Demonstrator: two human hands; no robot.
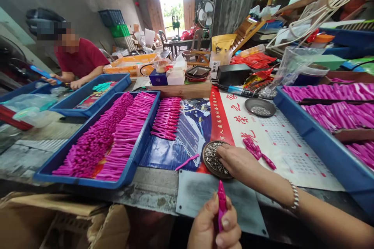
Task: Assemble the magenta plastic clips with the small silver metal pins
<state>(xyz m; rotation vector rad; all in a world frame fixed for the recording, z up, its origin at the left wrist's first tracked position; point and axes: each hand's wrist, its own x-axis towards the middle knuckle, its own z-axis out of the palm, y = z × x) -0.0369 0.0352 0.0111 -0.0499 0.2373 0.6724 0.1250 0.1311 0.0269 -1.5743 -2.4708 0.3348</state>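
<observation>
Upright in the fist of my left hand [214, 221], low in the middle of the view, is a slim pointed pink plastic piece [221, 198] with small holes near its tip. My right hand [233, 158] reaches in from the right, its closed fingertips down among small shiny metal parts in a round dark bowl [205, 162]; what they pinch is hidden. A grey metal plate [198, 194] lies under both hands. Right of the bowl is a small heap of pink pieces [253, 148]. A single thin pink strip [187, 162] lies left of the bowl.
A blue tray [128, 179] of pink pieces stands on the left, with a row of pink pieces [166, 118] beside it. Another blue tray [315, 140] fills the right. A dark dish [260, 107] holds small metal bits. Across the table sits a person [87, 56] in red.
</observation>
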